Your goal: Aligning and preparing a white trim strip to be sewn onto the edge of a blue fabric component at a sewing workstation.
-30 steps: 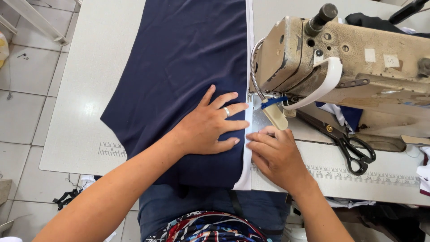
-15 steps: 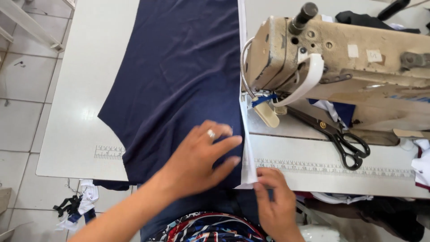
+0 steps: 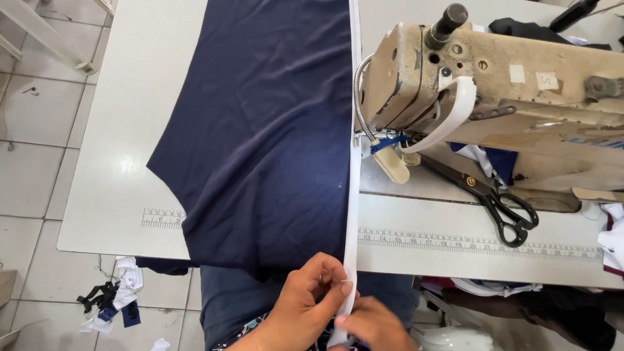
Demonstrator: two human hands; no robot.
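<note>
A navy blue fabric piece (image 3: 260, 130) lies spread on the white sewing table (image 3: 123, 130), with a white trim strip (image 3: 353, 214) sewn along its right edge. The strip runs from the top of the view past the presser foot of the beige sewing machine (image 3: 494, 84) and down over the table's front edge. My left hand (image 3: 305, 305) pinches the fabric edge and white strip below the table edge. My right hand (image 3: 374, 328) grips the same strip just beneath it, at the bottom of the view.
Black scissors (image 3: 500, 205) lie on the machine bed to the right. A printed ruler (image 3: 481, 244) runs along the table's front edge. Fabric scraps (image 3: 110, 299) lie on the tiled floor at lower left. More cloth is piled at the far right.
Both hands have left the tabletop and dropped below the front edge, where they now pinch the white strip. The view has shifted slightly.
</note>
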